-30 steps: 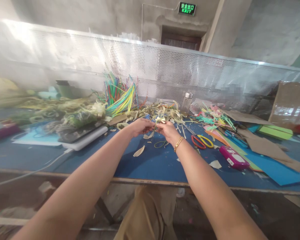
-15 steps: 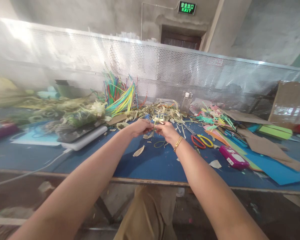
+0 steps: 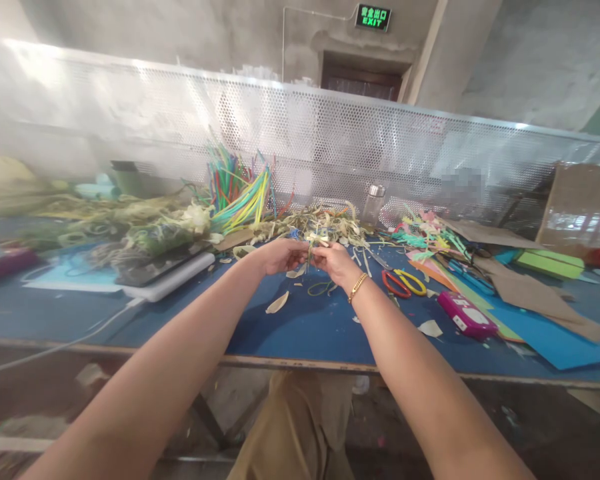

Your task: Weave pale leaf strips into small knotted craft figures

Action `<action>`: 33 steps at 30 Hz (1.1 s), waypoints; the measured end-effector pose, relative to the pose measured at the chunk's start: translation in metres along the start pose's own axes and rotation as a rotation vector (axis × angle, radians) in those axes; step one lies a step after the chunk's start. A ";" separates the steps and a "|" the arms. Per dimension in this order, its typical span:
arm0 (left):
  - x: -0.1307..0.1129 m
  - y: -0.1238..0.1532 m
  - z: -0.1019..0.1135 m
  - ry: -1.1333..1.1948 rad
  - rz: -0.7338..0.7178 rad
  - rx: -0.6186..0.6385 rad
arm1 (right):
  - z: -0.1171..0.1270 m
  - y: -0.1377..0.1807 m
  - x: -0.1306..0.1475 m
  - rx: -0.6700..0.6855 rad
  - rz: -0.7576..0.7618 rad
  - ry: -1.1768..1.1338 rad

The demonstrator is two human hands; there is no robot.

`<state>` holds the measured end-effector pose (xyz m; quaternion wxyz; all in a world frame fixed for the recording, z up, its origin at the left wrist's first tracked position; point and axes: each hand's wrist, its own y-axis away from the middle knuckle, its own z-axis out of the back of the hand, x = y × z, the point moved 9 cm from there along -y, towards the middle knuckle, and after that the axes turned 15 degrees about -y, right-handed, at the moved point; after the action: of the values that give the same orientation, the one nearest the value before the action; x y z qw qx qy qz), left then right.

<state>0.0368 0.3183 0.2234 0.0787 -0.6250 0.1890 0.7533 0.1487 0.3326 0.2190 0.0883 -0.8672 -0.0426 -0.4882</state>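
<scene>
My left hand [image 3: 279,255] and my right hand [image 3: 333,261] meet over the blue table [image 3: 300,327], fingers pinched together on a small pale yellow strip piece [image 3: 316,241] held between them. The right wrist wears a gold bracelet [image 3: 357,287]. Just behind the hands lies a heap of pale cut strips [image 3: 325,225]. A thin green loop [image 3: 322,288] lies on the table under my right hand.
Red and yellow scissors [image 3: 403,282] and a pink box [image 3: 467,315] lie to the right, beside coloured paper and cardboard sheets [image 3: 535,297]. A bundle of coloured strips [image 3: 240,190] and a white tablet [image 3: 167,279] stand left. A perforated metal screen [image 3: 330,147] backs the table, with a bottle [image 3: 374,203] before it.
Both hands stay in nearly the same spot; the fingers shift slightly on the small strip piece. Nothing else has moved.
</scene>
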 end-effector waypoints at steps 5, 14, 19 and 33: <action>-0.003 -0.002 0.006 -0.094 -0.076 -0.071 | 0.002 0.001 0.000 -0.033 0.015 0.049; 0.000 -0.005 0.001 -0.013 -0.067 0.025 | 0.004 0.002 0.001 -0.062 0.000 0.018; -0.002 -0.007 0.005 -0.129 -0.129 -0.046 | 0.005 0.002 -0.003 -0.074 -0.023 0.005; -0.003 -0.012 0.011 -0.602 -0.201 -0.141 | 0.010 0.002 0.010 -0.161 0.152 -0.001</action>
<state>0.0320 0.3341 0.2261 0.1618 -0.3935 0.0421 0.9040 0.1624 0.3325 0.2227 0.0553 -0.8724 0.0624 -0.4816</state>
